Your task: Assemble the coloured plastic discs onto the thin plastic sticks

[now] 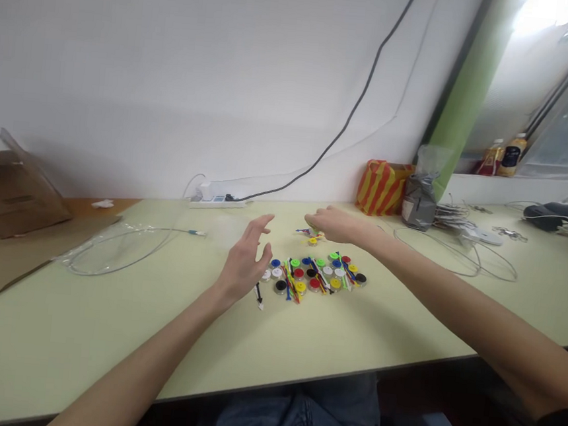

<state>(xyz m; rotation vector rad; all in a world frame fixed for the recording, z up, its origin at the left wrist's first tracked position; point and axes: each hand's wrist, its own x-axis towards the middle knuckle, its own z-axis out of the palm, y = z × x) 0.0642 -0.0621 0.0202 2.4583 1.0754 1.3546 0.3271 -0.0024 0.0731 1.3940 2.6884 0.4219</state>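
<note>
Along the pale green desk (104, 336): a tight cluster of round plastic caps (313, 283) in red, blue, green, yellow, white and black, lying flat in rough rows.
Among the caps: thin coloured plastic sticks (289, 278), laid slantwise across the cluster.
Left hand (244, 262): wide open, fingers spread, raised above the desk just beside the cluster; it holds nothing.
Right hand (340, 224): reaching in from the right, fingers nearly straight, with the tips at a small heap of caps and sticks (309, 235) just beyond the cluster. Whether they grip anything cannot be told from this view.
Nearest the left hand: a loose black-and-white stick (258, 295), lying apart from the cluster, just below the hand.
Far edge: a white power strip (218, 200), with a black cable (353, 106) running up the wall.
Right end: an orange-striped bag (380, 188), a grey bag (419, 201) and a bundle of white cable (455, 218) — two bottles (502, 156) stand on the windowsill behind.
Left end: a coiled cable in clear plastic (121, 252) and a cardboard box (11, 196).
</note>
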